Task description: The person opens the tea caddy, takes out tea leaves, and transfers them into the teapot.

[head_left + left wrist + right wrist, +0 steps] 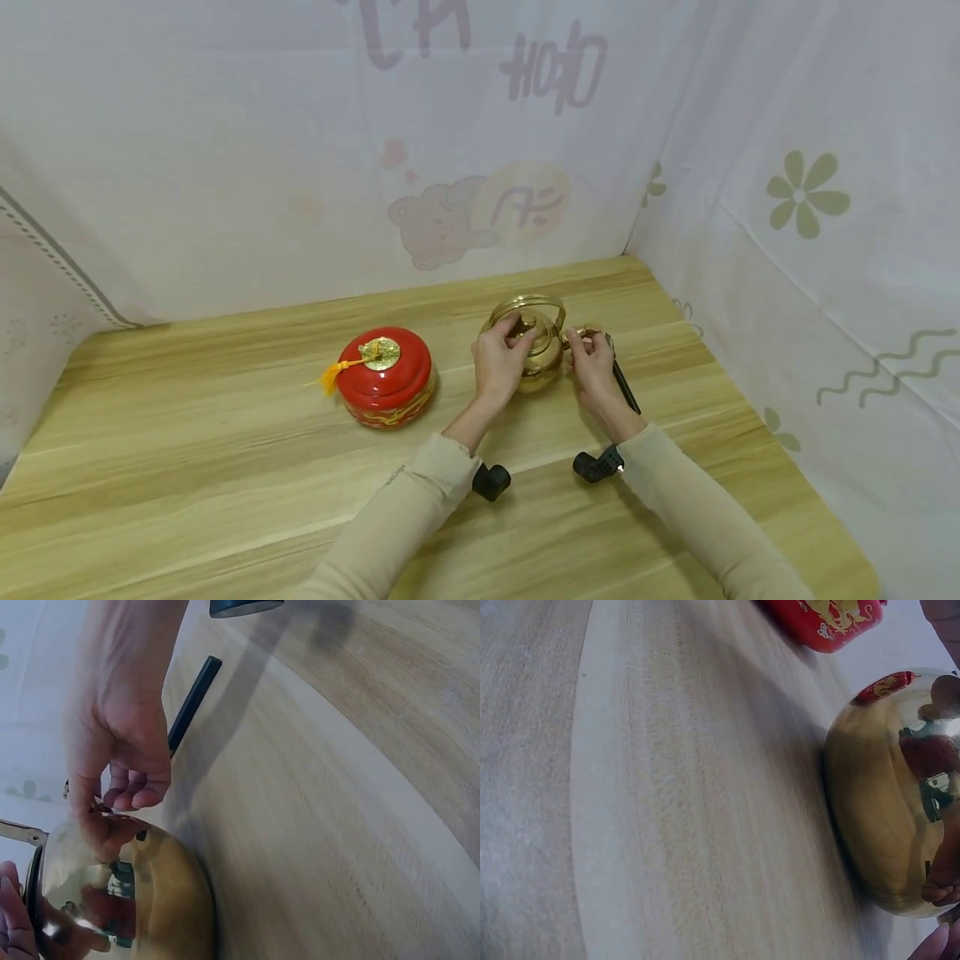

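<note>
A shiny gold kettle [542, 371] with a raised hoop handle [558, 310] stands on the wooden table. My left hand [498, 358] is over its top, thumb and finger at the lid knob [529, 323]. At the kettle's right side my right hand [594, 371] pinches the spout [577, 332] between thumb and fingers. The left wrist view shows the right hand [124, 742] close against the kettle's polished body [169, 892]. Only fingertips of the right hand [934, 945] show in the right wrist view, and its exact grip is hidden there.
Left of the kettle sits a round red lidded jar [386, 387] with gold dragon decoration and an orange tassel [330, 377]. A slim dark stick [626, 387] lies on the table [247, 467] beyond the right hand. Printed cloth [262, 167] hangs behind and at the sides.
</note>
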The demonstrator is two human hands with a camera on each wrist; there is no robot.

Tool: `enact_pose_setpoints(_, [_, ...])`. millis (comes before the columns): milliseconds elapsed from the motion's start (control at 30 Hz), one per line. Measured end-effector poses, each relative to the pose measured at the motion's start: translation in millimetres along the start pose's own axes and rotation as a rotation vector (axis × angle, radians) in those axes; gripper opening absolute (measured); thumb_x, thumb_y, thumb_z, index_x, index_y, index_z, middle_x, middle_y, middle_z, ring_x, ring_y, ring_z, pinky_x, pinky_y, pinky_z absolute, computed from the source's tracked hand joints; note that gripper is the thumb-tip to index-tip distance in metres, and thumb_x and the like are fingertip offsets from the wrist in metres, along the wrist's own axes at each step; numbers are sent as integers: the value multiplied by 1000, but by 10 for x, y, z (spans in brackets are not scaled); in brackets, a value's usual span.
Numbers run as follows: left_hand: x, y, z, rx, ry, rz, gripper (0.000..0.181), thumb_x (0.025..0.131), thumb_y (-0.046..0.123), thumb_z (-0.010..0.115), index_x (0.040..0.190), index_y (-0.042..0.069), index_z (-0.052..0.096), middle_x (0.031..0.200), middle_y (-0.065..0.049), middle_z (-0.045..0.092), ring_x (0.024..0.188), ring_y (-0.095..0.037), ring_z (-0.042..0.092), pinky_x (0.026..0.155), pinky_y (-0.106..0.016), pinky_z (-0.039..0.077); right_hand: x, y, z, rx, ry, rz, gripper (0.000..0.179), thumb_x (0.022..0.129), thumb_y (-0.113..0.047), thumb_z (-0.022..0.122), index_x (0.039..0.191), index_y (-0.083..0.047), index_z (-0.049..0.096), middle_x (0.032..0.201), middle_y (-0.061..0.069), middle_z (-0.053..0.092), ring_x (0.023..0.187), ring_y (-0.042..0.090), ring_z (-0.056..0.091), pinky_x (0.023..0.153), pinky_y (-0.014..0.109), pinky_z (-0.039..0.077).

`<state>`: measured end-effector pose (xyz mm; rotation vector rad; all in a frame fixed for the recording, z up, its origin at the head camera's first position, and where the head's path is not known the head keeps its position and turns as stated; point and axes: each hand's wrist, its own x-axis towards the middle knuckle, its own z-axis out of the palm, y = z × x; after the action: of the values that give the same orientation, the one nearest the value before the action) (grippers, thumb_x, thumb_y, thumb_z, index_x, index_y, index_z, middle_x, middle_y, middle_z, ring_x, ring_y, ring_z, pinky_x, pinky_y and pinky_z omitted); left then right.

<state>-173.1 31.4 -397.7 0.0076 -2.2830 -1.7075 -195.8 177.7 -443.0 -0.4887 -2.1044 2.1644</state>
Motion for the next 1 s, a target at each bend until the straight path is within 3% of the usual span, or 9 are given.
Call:
enact_pose_setpoints(300, [23,26,30,-22,24,-32,35,83,9,70,115,-3,65,77,-12,72,57,-17,66,39,-14,39,24,22,18,22,-4,-6,18,96,-25,54,100,-9,45,66,-1,48,56,8,47,48,17,42])
enact_pose_setpoints(567, [37,41,38,-78,12,-62,33,86,8,68,117,-3,63,93,-16,71,64,-20,70,37,-12,38,25,16,18,18,-9,-4,19,96,-25,53,101,-9,45,66,-1,49,57,7,47,49,17,42])
enact_pose_setpoints(833, [55,20,48,-96,26,-54,31,86,7,67,116,-1,65,105,-16,69,67,-23,70,41,-13,43,34,10,12,13,-21,3,20,97,-25,52,103,-7,44,67,0,49,57,8,47,51,18,43])
enact_pose_setpoints(1000, [55,7,53,-117,34,-52,31,86,8,67,115,-1,65,108,-15,68,68,-26,70,40,-13,41,31,-6,11,5,-29,7,21,97,-25,51,103,-7,43,68,0,49,58,8,49,52,19,44])
